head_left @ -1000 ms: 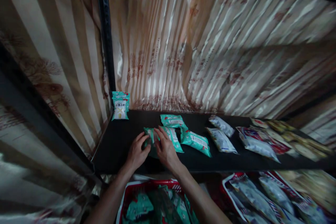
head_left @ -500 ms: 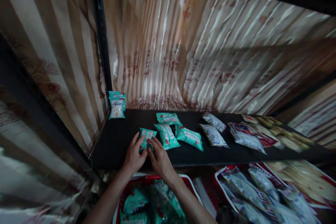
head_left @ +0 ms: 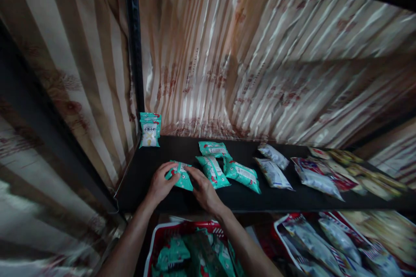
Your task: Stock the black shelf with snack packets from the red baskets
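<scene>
Left hand (head_left: 161,181) and right hand (head_left: 203,187) grip a teal packet (head_left: 183,177) in curled fingers, and slackening near the shelf (head_left: 138,184)'s front edge could drop it!

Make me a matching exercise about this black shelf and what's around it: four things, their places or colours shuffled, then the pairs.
1. Left hand and right hand
2. Front 小鱼小虾 packet
3. Left basket
4. Striped curtain

A. Behind the shelf
B. Red with a white rim
C. Upright in the shelf's back left corner
D. On either side of a teal packet

Pairs: 1-D, 2-C, 3-B, 4-A.
</scene>
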A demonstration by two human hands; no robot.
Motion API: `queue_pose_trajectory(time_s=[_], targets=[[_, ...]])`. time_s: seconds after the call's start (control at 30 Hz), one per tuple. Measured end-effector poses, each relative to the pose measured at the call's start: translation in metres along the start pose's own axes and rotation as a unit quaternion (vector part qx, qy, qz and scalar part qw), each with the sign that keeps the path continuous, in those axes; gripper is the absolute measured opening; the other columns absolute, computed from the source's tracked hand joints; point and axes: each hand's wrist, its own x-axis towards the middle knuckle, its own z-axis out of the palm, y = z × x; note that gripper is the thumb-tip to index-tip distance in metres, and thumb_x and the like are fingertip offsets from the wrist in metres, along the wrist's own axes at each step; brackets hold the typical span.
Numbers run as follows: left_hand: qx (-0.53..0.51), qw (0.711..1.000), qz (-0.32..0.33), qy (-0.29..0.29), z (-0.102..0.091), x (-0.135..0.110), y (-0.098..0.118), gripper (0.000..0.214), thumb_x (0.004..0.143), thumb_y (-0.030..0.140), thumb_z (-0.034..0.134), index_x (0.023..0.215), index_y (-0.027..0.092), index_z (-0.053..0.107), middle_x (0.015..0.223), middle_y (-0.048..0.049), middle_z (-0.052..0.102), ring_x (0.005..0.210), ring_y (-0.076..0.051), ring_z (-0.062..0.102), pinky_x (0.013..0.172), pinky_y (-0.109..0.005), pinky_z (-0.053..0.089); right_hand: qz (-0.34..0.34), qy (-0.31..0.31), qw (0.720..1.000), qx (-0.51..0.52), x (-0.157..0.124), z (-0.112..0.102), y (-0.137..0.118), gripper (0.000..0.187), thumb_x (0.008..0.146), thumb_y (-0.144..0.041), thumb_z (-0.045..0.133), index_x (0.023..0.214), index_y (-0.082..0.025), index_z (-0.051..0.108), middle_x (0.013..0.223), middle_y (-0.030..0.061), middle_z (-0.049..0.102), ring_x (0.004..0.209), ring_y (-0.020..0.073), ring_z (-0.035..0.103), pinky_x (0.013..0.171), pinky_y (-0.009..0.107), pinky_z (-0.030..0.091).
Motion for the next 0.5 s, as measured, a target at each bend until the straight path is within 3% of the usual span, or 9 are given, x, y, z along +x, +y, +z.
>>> queue_pose_trajectory(time_s=[0.13,0.27,0.37,0.5], targets=[[-0.007,1.000,-0.008,-0.022,-0.007,0.006,-0.001,0.027,0.066,0.033,0.067,0.091,0.023,0.071,0.106,-0.0085,0.065,0.101,-0.023,0.060,0.093,-0.035,0.045,0.011,0.015,0.997,-0.076,0.010,0.003,0.007,0.057,0.072,-0.007,0.057,0.125,-0.030,0.054,0.135,0.0084,0.046,0.125,0.0256,0.042,0.103,0.049,0.037],[-0.023,0.999,-0.040,-0.003,-0.020,0.010,0.002,0.030,0.072,0.039,0.062,0.095,0.021,0.070,0.104,-0.0080,0.068,0.100,-0.023,0.061,0.093,-0.034,0.044,-0.003,-0.031,0.999,-0.021,0.021,0.009,0.002,0.052,0.080,-0.021,0.058,0.131,-0.029,0.047,0.140,0.0058,0.043,0.133,0.0234,0.032,0.109,0.046,0.029],[-0.082,0.994,-0.063,0.026,-0.029,0.013,0.005,0.035,0.075,0.042,0.058,0.101,0.019,0.067,0.104,-0.0070,0.069,0.096,-0.022,0.062,0.086,-0.032,0.047,0.016,-0.032,0.998,0.055,0.032,0.017,-0.008,0.048,0.086,-0.031,0.052,0.133,-0.025,0.044,0.136,0.0062,0.049,0.128,0.0209,0.040,0.108,0.041,0.031],[-0.161,0.984,-0.056,0.045,-0.037,0.017,0.006,0.039,0.077,0.042,0.055,0.104,0.016,0.065,0.106,-0.0075,0.068,0.092,-0.021,0.063,0.078,-0.029,0.050,0.073,-0.010,0.992,0.105,0.048,0.028,-0.017,0.040,0.089,-0.039,0.045,0.125,-0.024,0.050,0.122,0.0048,0.060,0.114,0.0213,0.054,0.101,0.039,0.039]])
